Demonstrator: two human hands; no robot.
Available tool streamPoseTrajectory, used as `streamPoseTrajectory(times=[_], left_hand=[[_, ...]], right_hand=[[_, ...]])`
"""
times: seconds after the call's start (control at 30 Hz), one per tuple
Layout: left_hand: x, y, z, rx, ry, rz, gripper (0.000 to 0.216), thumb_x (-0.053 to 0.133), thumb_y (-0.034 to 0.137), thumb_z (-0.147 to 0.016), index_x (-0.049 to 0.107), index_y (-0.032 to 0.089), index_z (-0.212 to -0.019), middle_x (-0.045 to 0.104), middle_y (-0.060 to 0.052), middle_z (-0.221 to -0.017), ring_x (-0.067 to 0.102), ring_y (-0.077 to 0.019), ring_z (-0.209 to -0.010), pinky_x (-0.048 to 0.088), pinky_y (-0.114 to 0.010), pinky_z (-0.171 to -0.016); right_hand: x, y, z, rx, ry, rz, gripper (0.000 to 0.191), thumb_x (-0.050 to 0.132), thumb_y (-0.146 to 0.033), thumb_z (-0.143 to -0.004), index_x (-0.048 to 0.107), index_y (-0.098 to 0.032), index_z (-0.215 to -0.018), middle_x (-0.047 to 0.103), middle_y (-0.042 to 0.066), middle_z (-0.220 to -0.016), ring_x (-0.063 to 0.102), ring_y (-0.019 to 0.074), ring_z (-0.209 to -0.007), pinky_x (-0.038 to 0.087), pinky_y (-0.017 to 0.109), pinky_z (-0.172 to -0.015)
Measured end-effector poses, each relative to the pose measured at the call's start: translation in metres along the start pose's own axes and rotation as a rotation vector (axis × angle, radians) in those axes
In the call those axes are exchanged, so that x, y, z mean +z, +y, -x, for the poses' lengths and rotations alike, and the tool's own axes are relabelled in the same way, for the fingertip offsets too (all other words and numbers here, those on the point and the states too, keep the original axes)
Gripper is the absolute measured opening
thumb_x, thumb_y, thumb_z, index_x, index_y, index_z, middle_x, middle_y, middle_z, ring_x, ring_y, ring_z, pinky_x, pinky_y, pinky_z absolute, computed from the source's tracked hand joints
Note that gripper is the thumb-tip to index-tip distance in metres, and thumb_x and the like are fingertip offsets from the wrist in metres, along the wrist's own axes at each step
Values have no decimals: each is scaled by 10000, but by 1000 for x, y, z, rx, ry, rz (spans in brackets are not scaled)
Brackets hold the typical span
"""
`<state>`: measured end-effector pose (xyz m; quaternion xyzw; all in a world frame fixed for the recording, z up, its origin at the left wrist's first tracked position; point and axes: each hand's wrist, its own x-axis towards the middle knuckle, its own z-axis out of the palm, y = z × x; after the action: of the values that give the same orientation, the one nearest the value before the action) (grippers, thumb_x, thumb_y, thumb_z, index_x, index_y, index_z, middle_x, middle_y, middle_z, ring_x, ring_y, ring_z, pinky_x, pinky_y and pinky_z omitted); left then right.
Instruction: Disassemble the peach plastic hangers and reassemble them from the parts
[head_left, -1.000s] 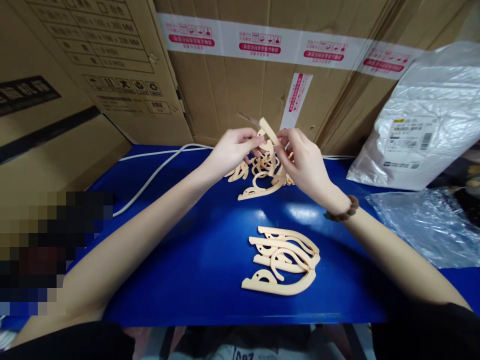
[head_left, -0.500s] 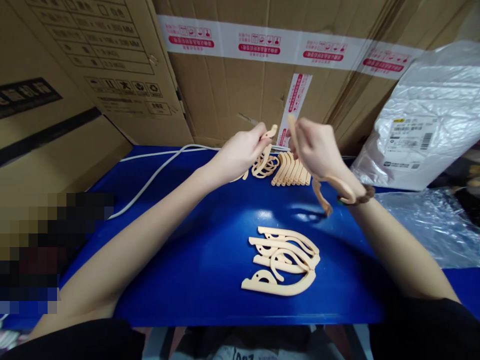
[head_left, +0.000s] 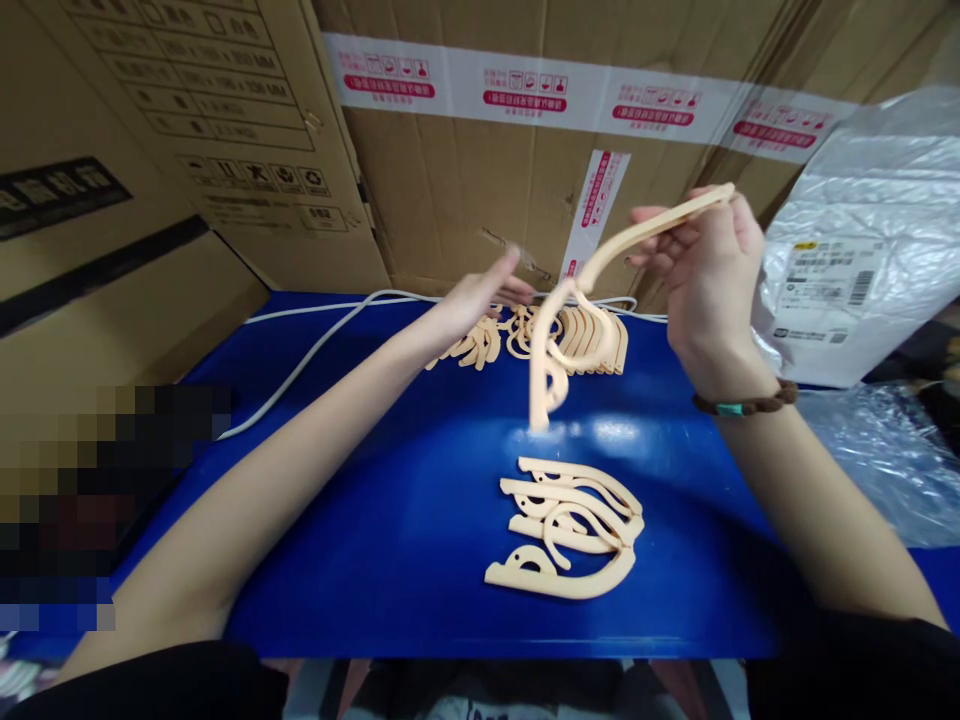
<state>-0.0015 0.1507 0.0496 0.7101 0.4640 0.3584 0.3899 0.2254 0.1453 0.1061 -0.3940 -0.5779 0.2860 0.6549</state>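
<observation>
**One hanger in the air, four bars lying below**

One cream plastic hanger [head_left: 538, 370] hangs over the blue table [head_left: 360, 480], its two arms spread apart. The right hand [head_left: 716, 275] grasps one end of it between thumb and fingers. The left hand [head_left: 480, 300] is released: its fingers are loosely extended, with nothing seen in them, just above the back piles.

Nearer the front lie four cream bars [head_left: 555, 585], overlapping, their left ends separate. Three groups of parts lie at the back: a heap of small pieces [head_left: 480, 348], some rings [head_left: 519, 340] and a row of curved bars [head_left: 616, 350]. They overlap too much for a sure count.

Two strips of white tape show on the back carton [head_left: 450, 180]. The long strip [head_left: 457, 85] carries four red label blocks with white Chinese characters, too small to read surely. The left carton [head_left: 247, 230] bears five handling symbols in a row, the last a recycling mark. At right are two plastic bags: a white one [head_left: 885, 200] whose single sticker [head_left: 825, 290] has a barcode and tiny illegible print, and a clear one [head_left: 862, 450].
</observation>
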Motion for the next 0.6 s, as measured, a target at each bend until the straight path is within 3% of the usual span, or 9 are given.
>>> streamPoseTrajectory(times=[0.03,0.1,0.17,0.2,0.3,0.37,0.43,0.53,0.6], left_hand=[[2,8,1,-39,-138,180,614,255,600,-1008,670,154,-1080,704,-127,-1161,646,-266,-1123,515,-375,-949],[5,19,5,-70,-210,444,487,360,535,-1016,654,150,-1060,712,-119,-1143,667,-245,-1126,537,-351,-951],[6,26,9,-54,-142,601,202,553,308,-968,613,143,-1068,700,-106,-1195,670,-207,-1149,522,-318,-1010],[6,28,11,-48,-108,649,166,597,189,-924,591,138,-1081,689,-109,-1232,674,-196,-1151,513,-310,-1033],[8,30,15,-68,-106,700,373,613,50,-856,535,128,-1212,668,-143,-1293,693,-217,-1128,533,-336,-1018],[11,31,16,-90,-163,698,494,612,57,-852,501,126,-1329,670,-158,-1286,695,-231,-1116,559,-328,-954],[13,31,16,-129,-225,719,505,610,81,-847,526,113,-1344,674,-158,-1259,700,-210,-1065,574,-265,-833],[14,28,15,-196,-278,777,402,576,102,-818,610,89,-1219,671,-151,-1173,677,-151,-850,504,-204,-576],[14,25,14,-202,-291,742,373,578,79,-761,631,99,-1130,663,-132,-1109,619,-126,-733,443,-213,-509]], right_hand=[[-3,2,-2,-32,-12,8,61,406,-225,-938,396,-280,-915,728,74,-973,624,169,-737,506,349,-723],[-12,4,-6,-95,-74,87,117,498,-226,-888,400,-287,-910,730,84,-1042,658,192,-831,515,376,-763],[-20,5,-9,-166,-175,238,189,589,-195,-824,440,-277,-907,732,87,-1023,672,208,-872,510,372,-762],[-23,4,-9,-211,-233,352,195,622,-191,-809,474,-265,-911,732,89,-1000,675,215,-878,504,369,-760],[-22,3,-2,-391,-366,843,97,627,-272,-881,594,-221,-956,726,103,-965,669,249,-880,472,377,-735],[-15,5,6,-518,-403,1153,199,508,-337,-985,644,-194,-1011,721,122,-974,666,270,-889,434,370,-692],[-8,10,14,-594,-434,1319,328,387,-357,-1046,662,-179,-1052,722,130,-948,669,269,-861,392,348,-650],[-2,17,20,-591,-463,1391,376,344,-362,-1062,678,-191,-1083,734,111,-894,660,237,-752,334,319,-605],[-1,20,20,-525,-483,1374,364,378,-387,-1051,690,-207,-1108,738,95,-862,645,226,-708,316,306,-594]])
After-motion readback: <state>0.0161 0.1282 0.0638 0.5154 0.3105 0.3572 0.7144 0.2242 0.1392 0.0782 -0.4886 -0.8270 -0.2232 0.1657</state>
